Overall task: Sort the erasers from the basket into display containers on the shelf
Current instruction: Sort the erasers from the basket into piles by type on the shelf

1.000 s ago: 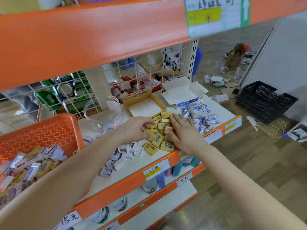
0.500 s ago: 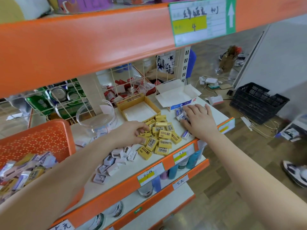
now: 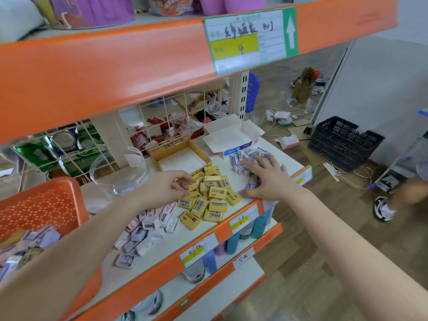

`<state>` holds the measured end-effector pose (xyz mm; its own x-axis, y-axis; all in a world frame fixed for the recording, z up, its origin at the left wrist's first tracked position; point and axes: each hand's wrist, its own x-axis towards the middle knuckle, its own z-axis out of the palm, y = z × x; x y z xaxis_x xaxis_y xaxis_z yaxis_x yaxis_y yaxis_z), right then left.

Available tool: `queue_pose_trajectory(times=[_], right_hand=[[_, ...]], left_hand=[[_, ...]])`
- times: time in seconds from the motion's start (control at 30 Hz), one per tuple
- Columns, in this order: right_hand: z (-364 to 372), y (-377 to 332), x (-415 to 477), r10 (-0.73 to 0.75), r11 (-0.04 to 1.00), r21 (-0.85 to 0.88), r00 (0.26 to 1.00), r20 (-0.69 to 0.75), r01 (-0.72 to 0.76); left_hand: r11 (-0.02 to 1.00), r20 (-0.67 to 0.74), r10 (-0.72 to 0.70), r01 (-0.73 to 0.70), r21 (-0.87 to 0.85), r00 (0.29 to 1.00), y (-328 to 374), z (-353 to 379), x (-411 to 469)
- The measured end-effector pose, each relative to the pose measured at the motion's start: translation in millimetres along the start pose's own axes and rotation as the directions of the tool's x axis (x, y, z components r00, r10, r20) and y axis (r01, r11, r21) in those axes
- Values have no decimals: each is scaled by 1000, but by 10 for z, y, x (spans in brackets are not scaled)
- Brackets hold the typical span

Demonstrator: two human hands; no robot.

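Grouping step: left hand (image 3: 165, 185) fingers pinched on yellow erasers (image 3: 208, 195); right hand (image 3: 269, 179) splayed over blue-white erasers (image 3: 240, 158). Next: load yellow box (image 3: 183, 156).

Two open boxes (image 3: 183, 156) and one orange basket (image 3: 41, 205) — perhaps twenty yellow erasers (image 3: 213, 195), heaped and overlapping.

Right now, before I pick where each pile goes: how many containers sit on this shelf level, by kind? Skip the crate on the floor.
Orange basket: 1
Clear round tub: 1
Yellow open box: 1
White-and-blue open box: 1
Total: 4
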<state>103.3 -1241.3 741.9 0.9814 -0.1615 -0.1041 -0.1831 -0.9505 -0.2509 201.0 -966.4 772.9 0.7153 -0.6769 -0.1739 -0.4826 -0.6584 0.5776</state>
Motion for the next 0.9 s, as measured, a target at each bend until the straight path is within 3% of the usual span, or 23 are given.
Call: queue_pose_trajectory(times=[0.27, 0.37, 0.47, 0.67, 0.9], right_hand=[[-113, 101, 92, -82, 996, 41, 993, 82, 79], [-120, -13, 101, -96, 993, 71, 995, 10, 95], [-153, -263, 136, -145, 986, 62, 978, -152, 156], [-283, -1105, 233, -383, 887, 155, 881, -279, 435], [-233, -2192, 240, -679, 664, 234, 704, -208, 710]], left_hand=[[1000, -4, -9, 9, 4, 1000, 4, -30, -37], [999, -39, 1, 0, 44, 999, 25, -115, -69], [997, -90, -11, 18, 72, 996, 69, -252, -127], [995, -256, -63, 82, 62, 964, -9, -481, -448], [966, -526, -256, 236, -106, 811, -453, -690, -1289]])
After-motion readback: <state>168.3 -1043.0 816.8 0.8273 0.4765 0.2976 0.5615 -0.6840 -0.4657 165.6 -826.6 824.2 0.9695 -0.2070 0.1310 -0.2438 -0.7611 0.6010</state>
